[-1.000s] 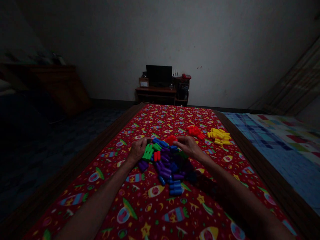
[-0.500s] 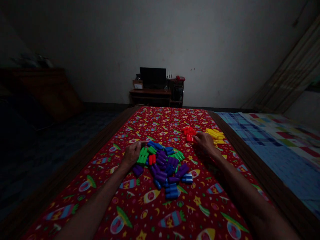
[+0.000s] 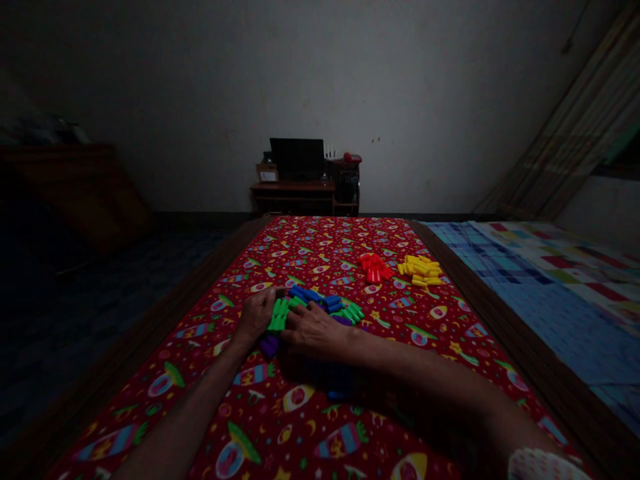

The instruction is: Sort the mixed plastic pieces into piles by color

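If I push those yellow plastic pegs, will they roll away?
Probably a little: the yellow plastic pegs look like smooth, rounded sticks lying on their sides. The red printed cloth looks soft, so it may slow them. They also look stiff and fairly light, like hard plastic toys.

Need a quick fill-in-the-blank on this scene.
The left hand touches the ____ plastic pieces.
The yellow pieces lie beside a cluster of ____ ones.
The right hand lies across the pile, palm ____.
The bedspread beneath is printed with ____.
Answers: green; red; down; rockets.
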{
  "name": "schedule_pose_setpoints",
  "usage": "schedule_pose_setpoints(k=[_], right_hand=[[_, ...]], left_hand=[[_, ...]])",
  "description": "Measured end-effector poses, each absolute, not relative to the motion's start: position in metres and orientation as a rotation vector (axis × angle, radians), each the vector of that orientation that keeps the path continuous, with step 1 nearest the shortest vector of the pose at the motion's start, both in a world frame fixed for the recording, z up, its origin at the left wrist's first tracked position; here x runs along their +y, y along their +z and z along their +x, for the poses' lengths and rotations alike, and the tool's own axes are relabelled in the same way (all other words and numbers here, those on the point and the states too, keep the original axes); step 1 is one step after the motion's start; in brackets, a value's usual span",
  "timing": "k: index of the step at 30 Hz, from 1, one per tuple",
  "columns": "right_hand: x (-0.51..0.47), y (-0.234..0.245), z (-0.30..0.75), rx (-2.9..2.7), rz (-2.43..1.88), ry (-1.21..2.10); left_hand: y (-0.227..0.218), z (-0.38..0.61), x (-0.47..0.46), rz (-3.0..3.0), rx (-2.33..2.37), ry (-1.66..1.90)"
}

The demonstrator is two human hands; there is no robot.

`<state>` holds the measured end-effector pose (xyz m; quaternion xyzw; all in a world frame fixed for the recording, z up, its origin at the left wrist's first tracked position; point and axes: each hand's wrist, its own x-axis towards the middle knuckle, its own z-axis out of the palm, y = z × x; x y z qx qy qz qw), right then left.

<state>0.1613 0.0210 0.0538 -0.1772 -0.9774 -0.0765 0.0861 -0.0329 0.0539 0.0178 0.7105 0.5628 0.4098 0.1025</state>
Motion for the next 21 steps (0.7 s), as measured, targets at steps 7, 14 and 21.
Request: schedule_pose_setpoints(k=[7, 14, 21], right_hand=[[0.045, 0.044, 0.176, -2.783, -0.608, 0.114], [0.078, 0.052, 0.21, -2.107, -0.968, 0.809], [0.114, 0.064, 0.266, -1.786, -1.233, 0.585]], left_hand=[[0.016, -0.032, 0.055, 2.081, 1.669, 1.233], [0.016, -0.031, 0.054, 2.066, 1.653, 1.241], [0.019, -0.031, 0.052, 2.067, 1.658, 1.221]])
